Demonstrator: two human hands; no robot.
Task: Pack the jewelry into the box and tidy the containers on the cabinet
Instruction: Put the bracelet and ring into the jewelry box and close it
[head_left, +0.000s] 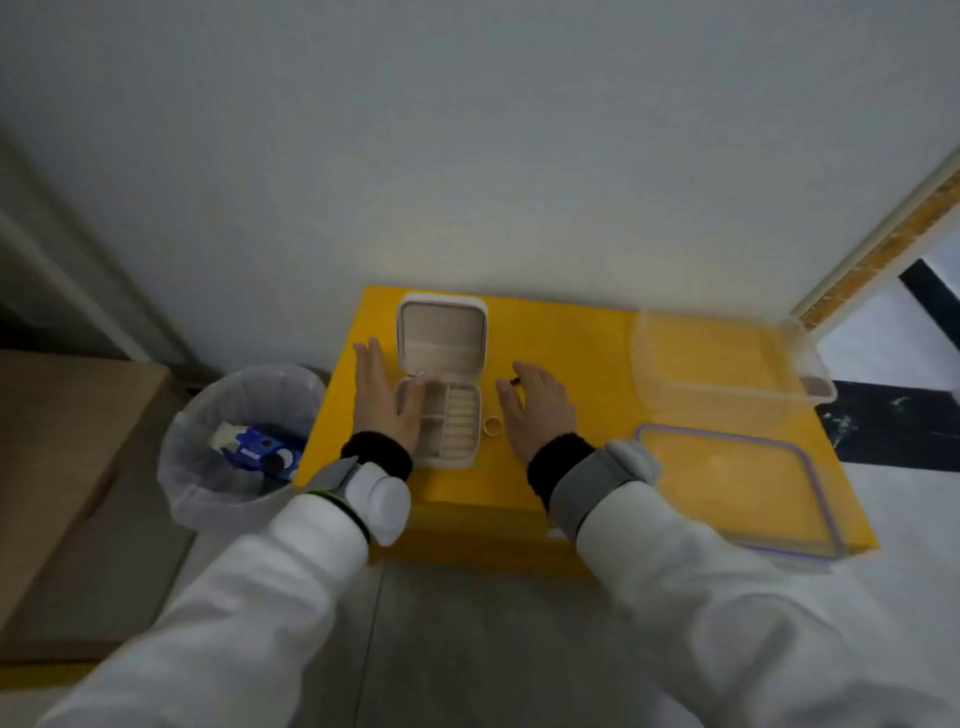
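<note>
Two hands (387, 402) beside open jewelry box (441, 379)

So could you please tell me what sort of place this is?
Probably a corner of a home room: a small yellow cabinet stands against a plain white wall, with a lined waste bin on the floor beside it and an open jewelry box on top.

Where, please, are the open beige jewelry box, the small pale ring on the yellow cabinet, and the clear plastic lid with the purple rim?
Open beige jewelry box (451, 421): head view, compartmented base.
Small pale ring (492, 426): head view, its band.
Clear plastic lid with purple rim (727, 483): head view, its flat centre.
</note>
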